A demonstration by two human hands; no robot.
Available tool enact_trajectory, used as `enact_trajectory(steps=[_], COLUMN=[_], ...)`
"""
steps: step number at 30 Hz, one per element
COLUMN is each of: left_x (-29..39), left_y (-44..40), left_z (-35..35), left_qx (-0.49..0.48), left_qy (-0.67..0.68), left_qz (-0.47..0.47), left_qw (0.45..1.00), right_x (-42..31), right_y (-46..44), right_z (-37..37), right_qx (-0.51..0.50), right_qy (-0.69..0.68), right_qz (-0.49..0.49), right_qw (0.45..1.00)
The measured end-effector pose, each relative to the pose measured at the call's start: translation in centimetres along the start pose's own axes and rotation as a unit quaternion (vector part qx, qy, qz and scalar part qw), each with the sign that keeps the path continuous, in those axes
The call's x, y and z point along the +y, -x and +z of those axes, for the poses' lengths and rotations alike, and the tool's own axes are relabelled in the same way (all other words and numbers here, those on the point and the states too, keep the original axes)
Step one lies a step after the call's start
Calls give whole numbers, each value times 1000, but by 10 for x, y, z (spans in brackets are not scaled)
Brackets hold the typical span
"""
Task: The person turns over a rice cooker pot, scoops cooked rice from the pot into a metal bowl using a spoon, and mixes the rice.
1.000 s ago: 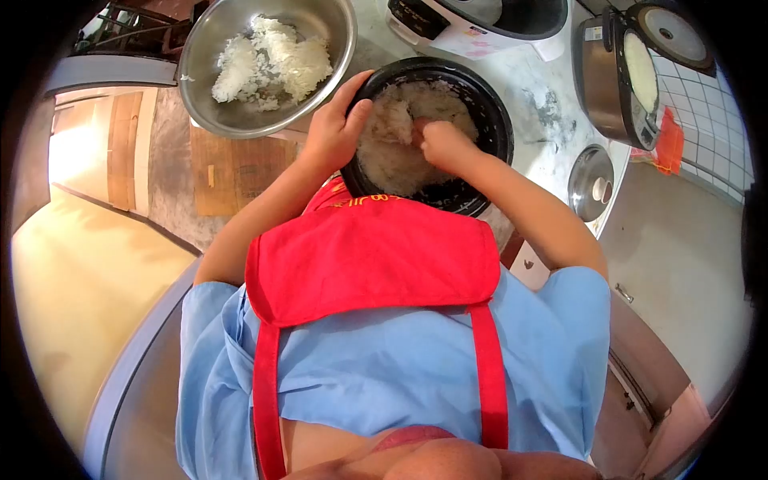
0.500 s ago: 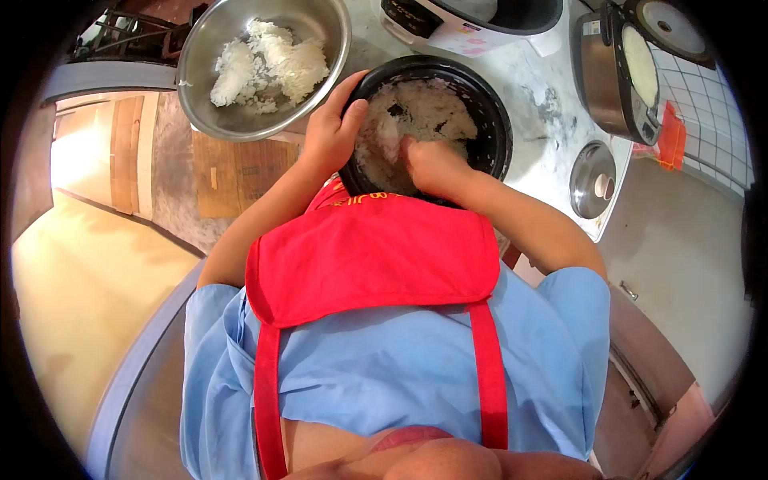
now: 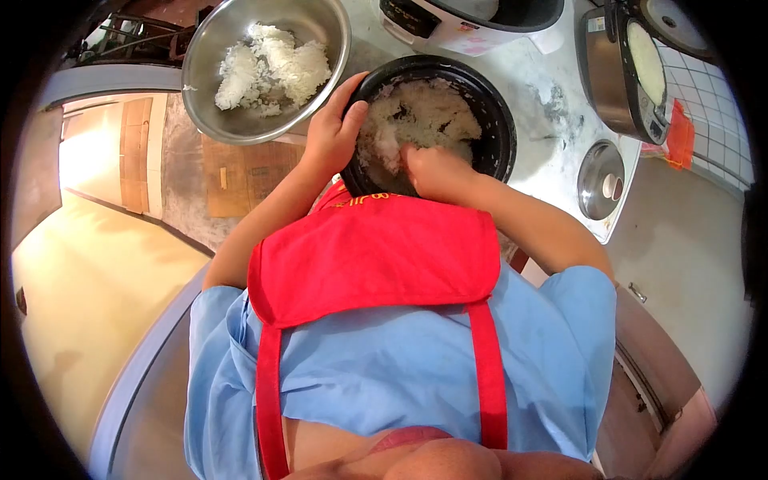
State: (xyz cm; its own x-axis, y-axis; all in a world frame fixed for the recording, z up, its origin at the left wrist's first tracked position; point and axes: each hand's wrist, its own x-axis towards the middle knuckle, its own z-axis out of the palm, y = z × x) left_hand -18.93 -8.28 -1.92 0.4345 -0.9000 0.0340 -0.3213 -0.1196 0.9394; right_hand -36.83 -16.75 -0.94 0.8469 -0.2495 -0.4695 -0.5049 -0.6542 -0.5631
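Note:
A black rice cooker pot point(image 3: 498, 132) tilts toward my body at the counter's near edge. Cooked rice point(image 3: 436, 112) clings to its bottom and sides. My left hand point(image 3: 334, 128) grips the pot's left rim, thumb inside and fingers round the outer wall. Inside the pot, my right hand point(image 3: 436, 170) is closed low against the rice. Its fingertips are hidden, so whatever it holds cannot be made out. Up and left of the pot stands a steel bowl point(image 3: 200, 112) with clumps of white rice point(image 3: 276, 68) in it.
A white rice cooker point(image 3: 472, 36) stands behind the pot. To the right are a brown rice cooker point(image 3: 612, 76) with its lid raised, a steel lid point(image 3: 600, 180) with a knob, and an orange bag point(image 3: 680, 136). The counter point(image 3: 544, 96) is stained.
Rice in the pot has shifted near my right hand, and a dark gap above it has shrunk. My left hand keeps its hold on the rim. The whole view has moved slightly.

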Motion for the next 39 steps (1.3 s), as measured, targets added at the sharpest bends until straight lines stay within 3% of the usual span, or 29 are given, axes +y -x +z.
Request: enact_trajectory(steps=[15,21,25,29,32,34,37,38,39], left_x=[-3,-4,-5,-6,-11,-1,-21,-15,-5], left_y=[1,2,1,0,0,1,0,-1,-1], left_z=[2,2,0,0,-1,-7,4,0,-6], left_qx=[1,5,-2,-4,-13,-35,22,4,-15], left_qy=[37,23,13,29,7,3,18,23,29], left_qz=[-17,-15,-17,-27,-54,-81,-13,-33,-54], left_qw=[999,1000,1000,999,998,996,1000,999,998], right_x=[3,20,43,15,-17,-42,-63,-67,-74], right_y=[15,13,21,39,22,-8,-67,-86,-101], right_z=[-6,-13,-31,-88,-113,-118,-98,-92,-90], right_qx=[-19,-28,43,10,63,159,294,330,312], right_qy=[42,-2,-20,-153,-181,-76,35,91,137], right_qz=[-78,-44,-111,-8,-20,-112,-232,-264,-222], right_qw=[996,999,993,988,981,978,927,902,913])
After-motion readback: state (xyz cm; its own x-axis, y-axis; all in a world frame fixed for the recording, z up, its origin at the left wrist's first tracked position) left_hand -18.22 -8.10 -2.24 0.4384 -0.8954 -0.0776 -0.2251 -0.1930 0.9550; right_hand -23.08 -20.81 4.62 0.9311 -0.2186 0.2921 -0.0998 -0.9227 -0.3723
